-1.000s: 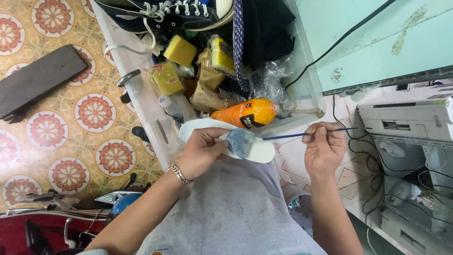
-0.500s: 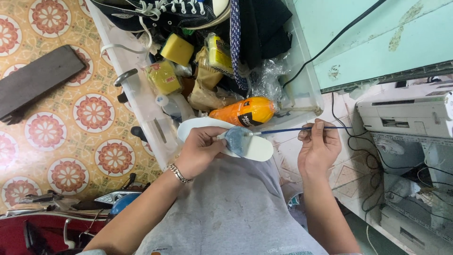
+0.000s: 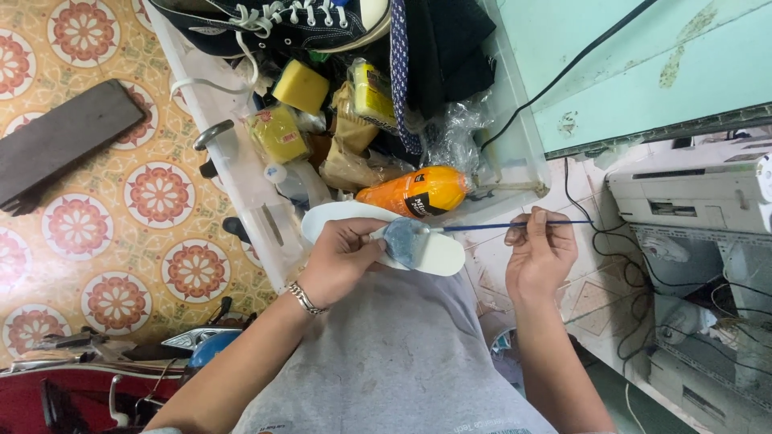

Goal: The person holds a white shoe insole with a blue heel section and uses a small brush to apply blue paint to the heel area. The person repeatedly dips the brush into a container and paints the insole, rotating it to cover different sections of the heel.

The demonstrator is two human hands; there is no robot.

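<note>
Centre frame: left hand (image 3: 342, 261) grips a white foam insole (image 3: 438, 253); right hand (image 3: 539, 253) pinches a thin blue-handled brush (image 3: 515, 227) — a slack pinch could smear glue off-patch.

The clear plastic bin (image 3: 515, 153) is packed full: a black sneaker (image 3: 265, 20), yellow sponges (image 3: 301, 87), a dark cloth (image 3: 442, 48) and an orange pouch (image 3: 414, 191), so no hand fits in there. Left of the bin the tiled floor (image 3: 96, 241) is open, except for a dark board (image 3: 64, 141). Right of the bin stand a white printer (image 3: 691, 189) and black cables (image 3: 595, 233). Just below the bin, the white insole (image 3: 438, 253) and thin brush (image 3: 515, 227) fill the gap.
</note>
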